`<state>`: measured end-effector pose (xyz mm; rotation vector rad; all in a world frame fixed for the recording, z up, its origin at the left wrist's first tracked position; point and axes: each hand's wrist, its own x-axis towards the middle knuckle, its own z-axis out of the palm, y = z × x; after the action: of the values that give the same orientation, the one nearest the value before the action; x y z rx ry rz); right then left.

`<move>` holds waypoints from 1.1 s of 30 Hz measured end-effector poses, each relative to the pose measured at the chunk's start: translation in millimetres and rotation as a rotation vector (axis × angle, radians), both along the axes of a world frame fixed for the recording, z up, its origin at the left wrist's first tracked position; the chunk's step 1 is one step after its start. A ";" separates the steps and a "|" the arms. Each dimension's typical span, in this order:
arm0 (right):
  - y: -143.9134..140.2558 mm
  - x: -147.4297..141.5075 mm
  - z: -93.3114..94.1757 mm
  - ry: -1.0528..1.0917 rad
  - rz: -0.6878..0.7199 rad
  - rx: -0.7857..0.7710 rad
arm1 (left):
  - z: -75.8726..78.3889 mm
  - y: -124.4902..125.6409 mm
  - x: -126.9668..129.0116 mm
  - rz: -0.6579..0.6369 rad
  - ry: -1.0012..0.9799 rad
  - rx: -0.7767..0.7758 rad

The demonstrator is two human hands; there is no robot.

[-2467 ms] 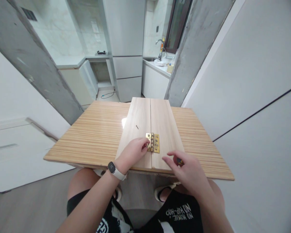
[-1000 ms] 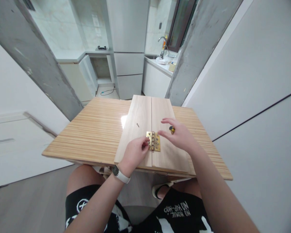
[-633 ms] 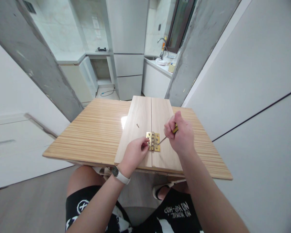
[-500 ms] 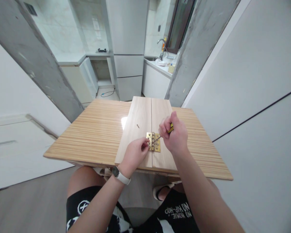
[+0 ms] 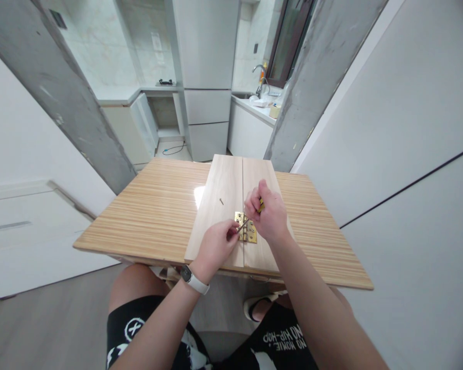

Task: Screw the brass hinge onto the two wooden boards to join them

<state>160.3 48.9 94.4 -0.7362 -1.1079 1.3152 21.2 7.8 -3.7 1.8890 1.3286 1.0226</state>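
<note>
Two pale wooden boards (image 5: pixel 231 205) are lying side by side on the striped counter (image 5: pixel 154 216), reaching its near edge; a brass hinge (image 5: pixel 248 234) is sitting across their seam toward that edge; the right hand (image 5: pixel 265 218) is gripping a yellow-handled screwdriver (image 5: pixel 254 213), its tip slanting down onto the hinge's left leaf; the left hand (image 5: pixel 216 246) is pinching something small at that leaf, too small to tell; a loose screw (image 5: pixel 221 201) is lying on the left board.
</note>
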 end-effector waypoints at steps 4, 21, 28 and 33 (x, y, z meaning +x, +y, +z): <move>3.7 2.8 0.3 -0.019 0.096 -0.005 | 0.2 -0.4 0.0 -0.002 -0.007 0.002; 4.2 12.8 9.4 -0.305 0.298 0.115 | 4.1 -2.5 -1.2 0.006 -0.009 0.021; 0.1 6.1 5.0 -0.239 0.219 0.121 | 1.1 -2.2 -0.8 -0.001 -0.025 0.020; -0.5 5.9 4.3 -0.120 0.340 0.112 | 0.4 -2.4 -0.6 -0.004 -0.022 0.020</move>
<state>166.3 48.4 98.7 -0.5655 -1.4384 1.4924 20.6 5.4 -3.3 1.8893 1.3067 1.0552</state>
